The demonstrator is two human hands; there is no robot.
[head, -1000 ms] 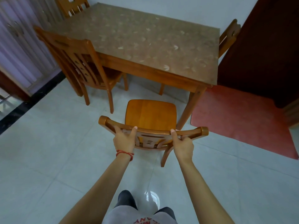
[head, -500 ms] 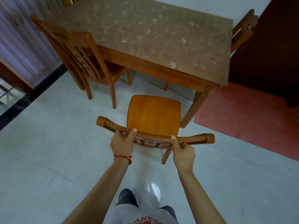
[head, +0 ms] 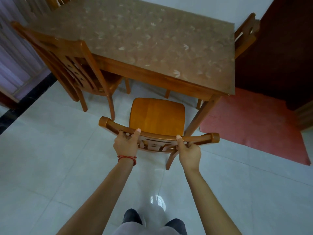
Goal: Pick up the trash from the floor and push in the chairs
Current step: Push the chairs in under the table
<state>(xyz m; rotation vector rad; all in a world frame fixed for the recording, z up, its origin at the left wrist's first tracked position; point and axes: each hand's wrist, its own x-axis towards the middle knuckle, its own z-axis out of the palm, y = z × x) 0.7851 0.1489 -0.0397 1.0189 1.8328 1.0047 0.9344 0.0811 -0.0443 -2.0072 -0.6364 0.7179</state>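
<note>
A wooden chair (head: 156,114) stands in front of me, its seat facing the near edge of the wooden table (head: 169,82). My left hand (head: 126,144) grips the left part of the chair's curved top rail, thumb over the top. My right hand (head: 189,152) grips the right part of the same rail. The front of the seat lies just short of the table's edge. No trash shows on the floor in this view.
A second chair (head: 71,65) stands at the table's left side, a third (head: 245,36) at the far right, a fourth at the top left. A red mat (head: 254,124) lies right of the table leg (head: 201,114). White tiles surround me.
The chair has slid forward toward the table with both hands still on its rail, and I have stepped closer, so the table fills more of the view.
</note>
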